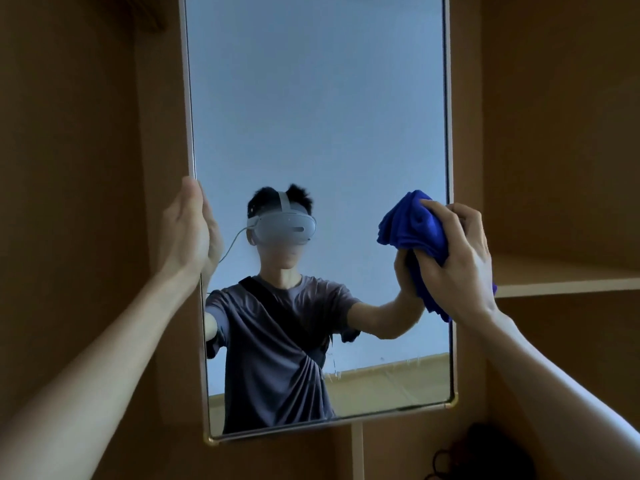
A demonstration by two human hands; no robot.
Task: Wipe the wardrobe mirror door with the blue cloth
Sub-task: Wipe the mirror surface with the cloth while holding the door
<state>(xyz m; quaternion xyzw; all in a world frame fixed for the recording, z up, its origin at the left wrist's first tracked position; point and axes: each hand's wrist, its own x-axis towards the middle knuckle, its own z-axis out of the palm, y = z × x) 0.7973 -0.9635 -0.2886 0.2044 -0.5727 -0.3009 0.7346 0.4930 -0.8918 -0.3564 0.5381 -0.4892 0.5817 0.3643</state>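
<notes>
The tall mirror door fills the middle of the view, framed by a thin pale metal edge with brass corners at the bottom. My left hand grips the mirror's left edge at mid height, fingers wrapped round the frame. My right hand is shut on a bunched blue cloth and presses it against the glass near the right edge. The mirror reflects a person in a headset and a dark T-shirt with both arms out.
Brown wardrobe panels stand on both sides of the door. A pale shelf runs behind my right hand at the right. A dark object with cords lies low at the bottom right. A pale vertical divider rises below the mirror.
</notes>
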